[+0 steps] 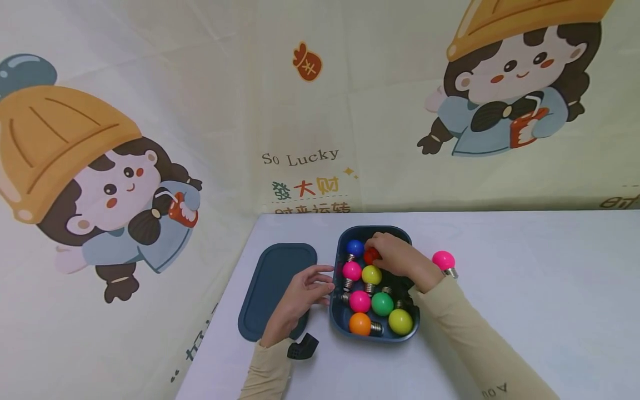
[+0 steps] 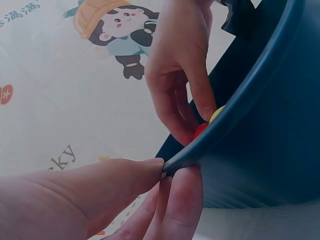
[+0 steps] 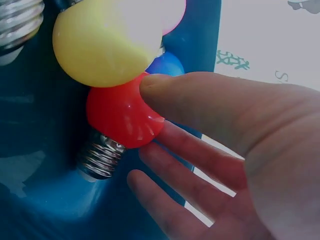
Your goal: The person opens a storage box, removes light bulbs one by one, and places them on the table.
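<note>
Right wrist view: a round, red bulb [image 3: 122, 116] with a silver screw base is pinched by the right hand [image 1: 400, 258] inside a dark-blue plastic box [image 2: 265, 135]; left wrist view: its rim [image 2: 229, 121] is pinched by the left hand [image 1: 301, 296].

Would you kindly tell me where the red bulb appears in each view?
Head: the red bulb is just right of centre, below middle, inside the container.
Left wrist: a sliver right of centre, beyond the container's rim.
Right wrist: left of centre, around mid-height.
Shared landmark: the right hand touching it.
</note>
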Demonstrator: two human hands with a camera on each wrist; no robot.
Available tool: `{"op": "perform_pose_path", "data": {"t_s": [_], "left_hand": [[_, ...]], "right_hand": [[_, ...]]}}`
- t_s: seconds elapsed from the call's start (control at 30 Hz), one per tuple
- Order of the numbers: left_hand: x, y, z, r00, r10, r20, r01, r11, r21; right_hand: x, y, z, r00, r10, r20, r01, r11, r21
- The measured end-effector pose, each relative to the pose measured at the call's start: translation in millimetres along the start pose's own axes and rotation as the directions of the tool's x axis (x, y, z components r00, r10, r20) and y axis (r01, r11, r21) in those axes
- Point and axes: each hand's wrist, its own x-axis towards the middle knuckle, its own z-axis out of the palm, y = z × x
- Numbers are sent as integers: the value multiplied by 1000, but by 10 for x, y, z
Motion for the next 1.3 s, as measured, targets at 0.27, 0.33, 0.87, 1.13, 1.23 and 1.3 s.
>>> {"op": "perform_pose_path", "data": {"t_s": [0.27,0.33,0.87,1.13,1.23,1.3], "left_hand": [[-4,8,12,1000,4,-6,-4,1000,7],[-6,9,12,1000,4,-6,-4,1000,8],[14,13,28,1000,12,-3,-12,1000,13],[10,8,44,1000,11,-11,-11,1000,15],[9,6,49,1000,1,-17,0,1000,15],[10,-1,52,1000,-4,-20,4,1000,10]], "right_hand": [[33,30,-3,999,13,44,-13,1000,2],[41,33,0,999,7,52,-7,1000,-4],[61,79,-4,1000,-3,-3,3,1000,5],[-43,22,-118,998,-27,-56,28,1000,1],[-92,-10,-171,998,-26,-62,26,1000,6],[-124,-33,-201,998,-20,-68,20,1000,5]]}}
